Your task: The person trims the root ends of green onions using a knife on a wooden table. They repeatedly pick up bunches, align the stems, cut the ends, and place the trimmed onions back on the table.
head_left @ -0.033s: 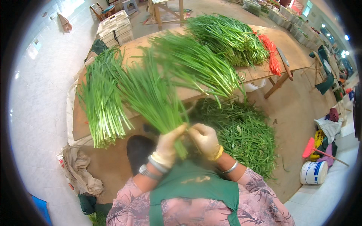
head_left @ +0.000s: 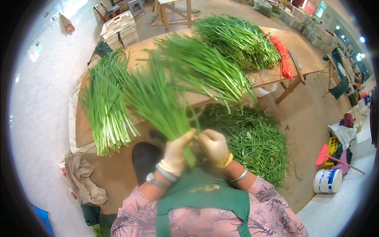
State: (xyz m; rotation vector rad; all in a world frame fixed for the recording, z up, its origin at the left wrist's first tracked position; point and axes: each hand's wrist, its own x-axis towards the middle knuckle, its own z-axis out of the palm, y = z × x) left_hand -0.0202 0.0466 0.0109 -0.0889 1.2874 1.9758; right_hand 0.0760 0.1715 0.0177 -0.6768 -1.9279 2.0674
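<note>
Over my lap, my left hand (head_left: 178, 153), in a pale glove, is closed round the lower stalks of a bunch of garlic chives (head_left: 160, 104). Its leaves fan up and away to the left, blurred by motion. Close beside it, my right hand (head_left: 214, 147), also gloved, has thumb and fingers pinched at a single chive leaf that looks pulled apart from the bunch. On the wooden table (head_left: 302, 41) more chives lie in a left bunch (head_left: 108, 114), a middle bunch (head_left: 209, 69) and a large far stack (head_left: 239, 41).
Red ties (head_left: 282, 59) and a knife (head_left: 297, 67) lie at the table's right. Below the table's near edge, a heap of green trimmings (head_left: 258, 148) covers the floor. A white bucket (head_left: 327, 181) and a pink-headed broom (head_left: 322, 155) are at the right wall; crates (head_left: 119, 29) stand far left.
</note>
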